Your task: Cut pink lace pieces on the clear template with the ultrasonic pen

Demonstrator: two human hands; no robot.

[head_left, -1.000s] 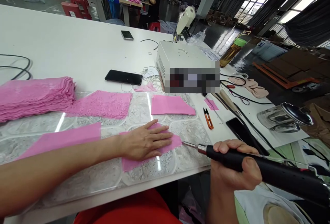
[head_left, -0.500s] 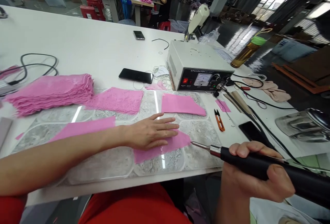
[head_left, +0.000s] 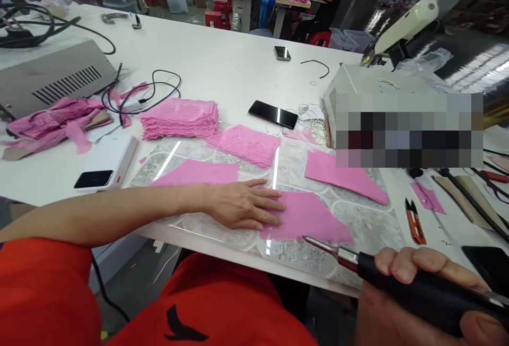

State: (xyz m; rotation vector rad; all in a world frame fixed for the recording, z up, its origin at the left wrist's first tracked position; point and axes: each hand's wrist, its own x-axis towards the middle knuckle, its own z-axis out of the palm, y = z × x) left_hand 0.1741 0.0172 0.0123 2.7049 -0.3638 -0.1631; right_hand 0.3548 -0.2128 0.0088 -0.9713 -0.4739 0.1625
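My left hand point(head_left: 238, 205) lies flat, fingers spread, on the left part of a pink fabric piece point(head_left: 310, 216). The piece rests on a grey marble-patterned mat point(head_left: 366, 224). My right hand point(head_left: 429, 282) is wrapped round the black handle of a corded handheld cutter point(head_left: 389, 274). Its thin metal tip meets the near edge of the fabric, right of my left fingers. Beyond my left forearm lies another flat pink piece point(head_left: 199, 170). Pink cut pieces point(head_left: 338, 176) are layered at the mat's far right.
A thick pink fabric stack point(head_left: 178, 118) and textured pink pieces point(head_left: 250, 144) lie at the back. Around the mat are a phone point(head_left: 273, 114), orange thread snips point(head_left: 415, 221), a white power bank point(head_left: 107, 165) and a partly blurred control box point(head_left: 369, 78). A person sits far off.
The view has swung left. The cutter's tip has gone from the fabric's right corner to its near edge. More of the piece now shows right of my left hand.
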